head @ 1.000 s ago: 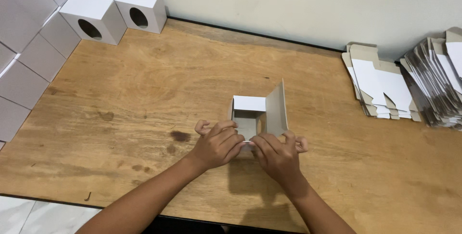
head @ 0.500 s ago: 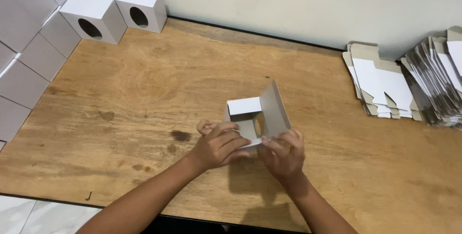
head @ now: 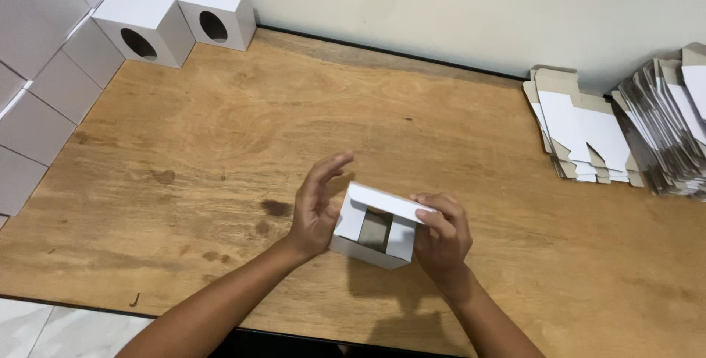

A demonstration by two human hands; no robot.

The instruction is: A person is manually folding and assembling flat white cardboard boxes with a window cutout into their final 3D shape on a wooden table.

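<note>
Hands: left (head: 318,207), right (head: 441,236) clasp small white carton (head: 373,227) | finished boxes (head: 176,16) far-left | flat blanks (head: 581,130) right

Both hands, left (head: 315,209) and right (head: 441,236), grip small white carton (head: 373,225) above wooden table (head: 412,130).
</note>
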